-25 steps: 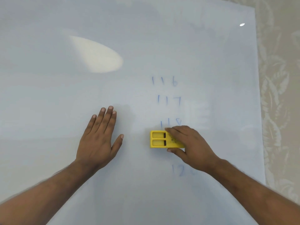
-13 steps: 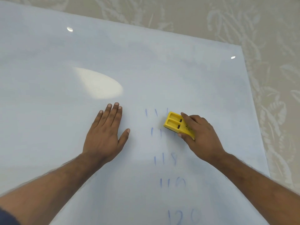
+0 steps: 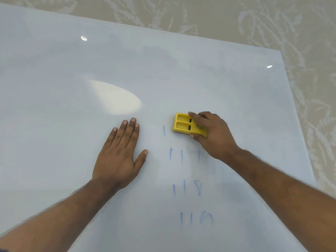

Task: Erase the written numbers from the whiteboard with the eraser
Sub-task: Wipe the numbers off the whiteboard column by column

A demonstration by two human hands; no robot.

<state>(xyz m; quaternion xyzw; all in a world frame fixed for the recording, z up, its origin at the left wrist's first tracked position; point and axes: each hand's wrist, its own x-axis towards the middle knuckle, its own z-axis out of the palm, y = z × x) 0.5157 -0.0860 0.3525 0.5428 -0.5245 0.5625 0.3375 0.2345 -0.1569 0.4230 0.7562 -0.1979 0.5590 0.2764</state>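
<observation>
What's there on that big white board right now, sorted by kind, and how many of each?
Hands: 2, the left hand and the right hand
Yellow eraser: 1
Whole blue numbers: 3, namely 117, 118, 119
Leftover blue stroke: 1
Total: 7

Both my forearms are bare from wrist to the frame's edge, with no sleeves, watch, bracelet or ring on them. My left hand (image 3: 120,157) has short, trimmed nails, pale at the tips, showing on all five fingers. My right hand (image 3: 212,135) shows its knuckles and one thumbnail. A sliver of dark blue cloth sits at the bottom left corner, too small to tell.
</observation>
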